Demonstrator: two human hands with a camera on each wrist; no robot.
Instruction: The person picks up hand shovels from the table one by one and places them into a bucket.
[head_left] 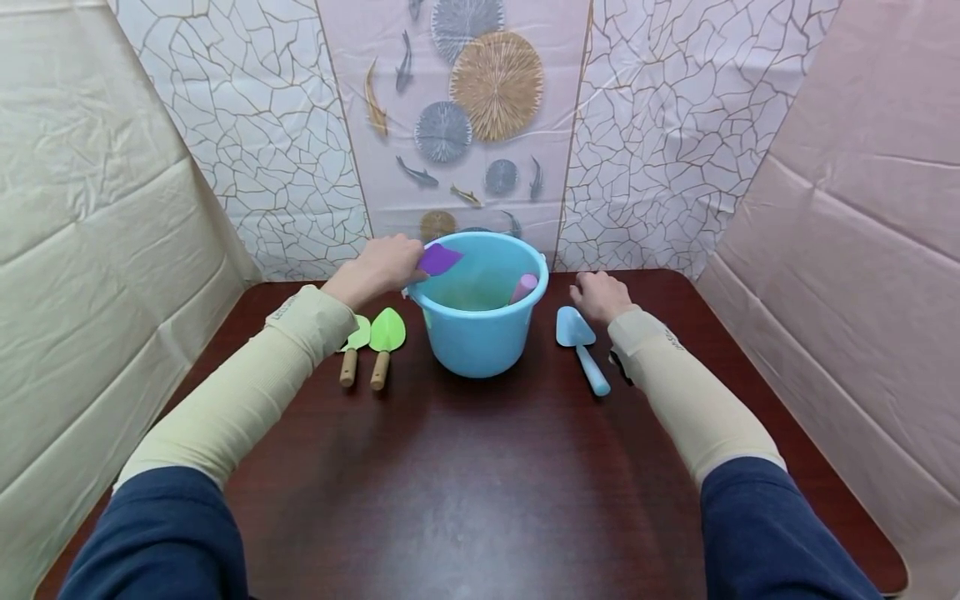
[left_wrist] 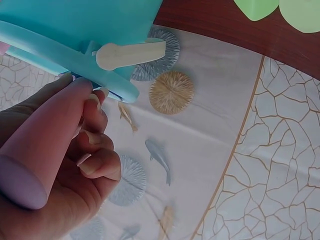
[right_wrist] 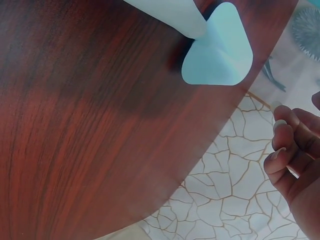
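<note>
My left hand [head_left: 384, 265] grips the pink handle [left_wrist: 47, 135] of a small toy trowel at the left rim of a light-blue bucket [head_left: 480, 337]. The trowel's purple blade [head_left: 439, 259] reaches over the rim into the bucket's mouth. Inside the bucket leans another pink-purple handle [head_left: 523, 287]; whatever it belongs to is hidden. My right hand [head_left: 602, 297] hovers near the table's far edge with its fingers loosely curled and nothing in them. Just left of and below it lies a light-blue trowel [head_left: 575, 327], apart from the hand.
Two green trowels with wooden handles lie left of the bucket: a bright green trowel [head_left: 387, 332] and a paler green trowel [head_left: 358, 333], partly behind my left wrist. The dark red-brown table [head_left: 465, 483] is enclosed by patterned cloth [head_left: 675, 125] behind and plain cloth at both sides.
</note>
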